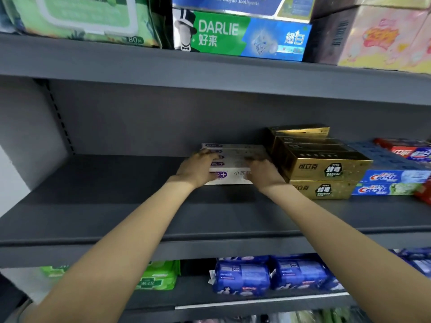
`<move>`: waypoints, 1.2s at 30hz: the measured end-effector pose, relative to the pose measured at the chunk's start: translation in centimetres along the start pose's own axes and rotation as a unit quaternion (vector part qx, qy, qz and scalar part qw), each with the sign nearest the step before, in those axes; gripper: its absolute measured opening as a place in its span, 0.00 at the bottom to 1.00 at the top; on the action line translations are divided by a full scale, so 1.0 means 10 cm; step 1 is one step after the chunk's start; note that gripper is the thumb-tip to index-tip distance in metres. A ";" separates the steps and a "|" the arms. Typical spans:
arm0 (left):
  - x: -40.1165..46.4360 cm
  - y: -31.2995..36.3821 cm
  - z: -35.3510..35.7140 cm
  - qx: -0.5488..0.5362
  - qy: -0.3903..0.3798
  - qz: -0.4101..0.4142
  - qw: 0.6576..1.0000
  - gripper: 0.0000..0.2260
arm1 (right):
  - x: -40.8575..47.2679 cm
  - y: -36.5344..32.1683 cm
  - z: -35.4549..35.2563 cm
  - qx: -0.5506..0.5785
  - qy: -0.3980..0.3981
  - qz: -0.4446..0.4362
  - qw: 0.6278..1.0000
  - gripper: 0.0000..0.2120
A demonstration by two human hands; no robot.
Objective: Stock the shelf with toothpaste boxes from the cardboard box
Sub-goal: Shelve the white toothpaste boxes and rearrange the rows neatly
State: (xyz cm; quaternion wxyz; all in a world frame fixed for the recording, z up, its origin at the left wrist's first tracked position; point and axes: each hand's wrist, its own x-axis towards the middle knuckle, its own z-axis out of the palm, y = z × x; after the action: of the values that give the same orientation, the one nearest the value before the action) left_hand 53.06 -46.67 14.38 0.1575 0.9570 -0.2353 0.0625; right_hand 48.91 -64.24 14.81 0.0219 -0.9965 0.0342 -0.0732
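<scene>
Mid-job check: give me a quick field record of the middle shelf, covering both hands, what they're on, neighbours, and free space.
left hand: on the left end of the white-and-purple toothpaste boxes
right hand: on their right end
white boxes: a row lying flat on the grey metal middle shelf
right neighbour: stacked gold toothpaste boxes, close beside the white ones
further right: blue Crest toothpaste boxes
free space: bare shelf left of the white boxes
cardboard box: not in view
</scene>
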 end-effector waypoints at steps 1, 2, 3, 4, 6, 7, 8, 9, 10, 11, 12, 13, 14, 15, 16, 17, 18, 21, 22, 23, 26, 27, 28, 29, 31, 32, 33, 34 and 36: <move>-0.03 0.00 0.02 -0.007 0.011 -0.003 1.000 0.26 | -0.03 -0.01 0.02 0.009 -0.004 0.004 1.000 0.17; -0.06 0.01 0.02 -0.015 0.028 -0.005 0.999 0.26 | -0.07 -0.01 0.03 0.024 -0.011 0.007 1.000 0.19; -0.11 0.03 0.01 -0.020 0.049 -0.010 0.999 0.25 | -0.11 -0.03 0.03 0.038 -0.011 0.011 0.999 0.22; -0.17 0.06 -0.01 -0.022 0.072 -0.016 0.997 0.24 | -0.15 -0.05 0.02 0.047 -0.003 0.011 0.999 0.24; -0.33 0.13 -0.09 -0.025 0.101 -0.032 0.994 0.19 | -0.26 -0.13 -0.05 0.065 0.019 0.000 0.998 0.27; -0.44 0.16 -0.12 -0.033 0.106 -0.043 0.993 0.17 | -0.34 -0.18 -0.08 0.084 0.027 -0.012 0.996 0.27; -0.58 0.20 -0.14 -0.041 0.111 -0.051 0.992 0.15 | -0.44 -0.24 -0.12 0.109 0.034 -0.031 0.993 0.26; -0.72 0.23 -0.16 -0.043 0.116 -0.054 0.991 0.13 | -0.55 -0.29 -0.15 0.133 0.042 -0.055 0.989 0.24; -0.88 0.27 -0.19 -0.039 0.124 -0.052 0.990 0.11 | -0.69 -0.34 -0.19 0.148 0.051 -0.083 0.984 0.22; -1.05 0.30 -0.22 -0.033 0.133 -0.047 0.989 0.10 | -0.83 -0.39 -0.21 0.155 0.060 -0.112 0.980 0.20; -1.22 0.33 -0.25 -0.030 0.142 -0.043 0.988 0.09 | -0.98 -0.43 -0.23 0.157 0.064 -0.140 0.976 0.19; -1.40 0.36 -0.29 -0.031 0.152 -0.042 0.987 0.08 | -1.13 -0.47 -0.25 0.155 0.062 -0.163 0.972 0.18; -1.57 0.40 -0.32 -0.037 0.159 -0.045 0.986 0.07 | -1.29 -0.51 -0.27 0.154 0.054 -0.179 0.970 0.18; -1.76 0.44 -0.34 -0.046 0.161 -0.052 0.985 0.06 | -1.45 -0.55 -0.28 0.153 0.043 -0.191 0.969 0.17; -1.95 0.47 -0.36 -0.056 0.160 -0.061 0.984 0.06 | -1.61 -0.58 -0.29 0.154 0.033 -0.201 0.967 0.16; -2.16 0.49 -0.36 -0.063 0.157 -0.071 0.983 0.05 | -1.78 -0.62 -0.29 0.155 0.020 -0.210 0.965 0.15; -2.37 0.50 -0.36 -0.065 0.151 -0.081 0.983 0.05 | -1.96 -0.67 -0.29 0.158 0.007 -0.220 0.963 0.14; -3.08 0.47 -0.26 -0.051 0.121 -0.114 0.985 0.05 | -2.50 -0.86 -0.15 0.166 -0.030 -0.267 0.949 0.12; -3.35 0.45 -0.20 -0.046 0.105 -0.129 0.985 0.06 | -2.69 -0.95 -0.08 0.167 -0.046 -0.286 0.942 0.12; -3.63 0.41 -0.14 -0.040 0.088 -0.148 0.984 0.06 | -2.88 -1.06 0.01 0.170 -0.064 -0.302 0.936 0.12; -4.46 0.33 0.03 -0.046 0.047 -0.213 0.975 0.06 | -3.47 -1.41 0.26 0.184 -0.132 -0.336 0.914 0.12; -4.72 0.28 0.07 -0.054 0.040 -0.240 0.969 0.06 | -3.66 -1.54 0.36 0.183 -0.152 -0.349 0.907 0.12; -4.97 0.22 0.10 -0.057 0.030 -0.266 0.962 0.07 | -3.84 -1.66 0.45 0.179 -0.168 -0.364 0.898 0.11; -5.21 0.15 0.14 -0.056 0.019 -0.290 0.955 0.07 | -4.01 -1.79 0.55 0.177 -0.182 -0.382 0.889 0.11; -5.65 -0.01 0.19 -0.048 -0.010 -0.333 0.942 0.08 | -4.34 -2.03 0.72 0.180 -0.206 -0.409 0.871 0.11; -5.87 -0.09 0.22 -0.051 -0.023 -0.360 0.931 0.08 | -4.49 -2.16 0.78 0.183 -0.219 -0.413 0.865 0.11; -6.08 -0.19 0.25 -0.059 -0.037 -0.388 0.919 0.08 | -4.61 -2.29 0.84 0.185 -0.230 -0.415 0.861 0.12; -6.27 -0.31 0.28 -0.063 -0.052 -0.410 0.909 0.08 | -4.73 -2.42 0.89 0.185 -0.237 -0.417 0.858 0.12; -6.61 -0.56 0.36 -0.062 -0.092 -0.437 0.893 0.10 | -4.94 -2.70 0.97 0.191 -0.249 -0.422 0.850 0.13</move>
State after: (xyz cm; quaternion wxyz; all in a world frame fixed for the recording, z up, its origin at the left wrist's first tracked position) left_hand -2.46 -14.69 -3.34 0.2060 0.9530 0.1898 -0.1154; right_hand 3.33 -33.38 -0.60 0.1862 -0.8760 -0.4110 0.1706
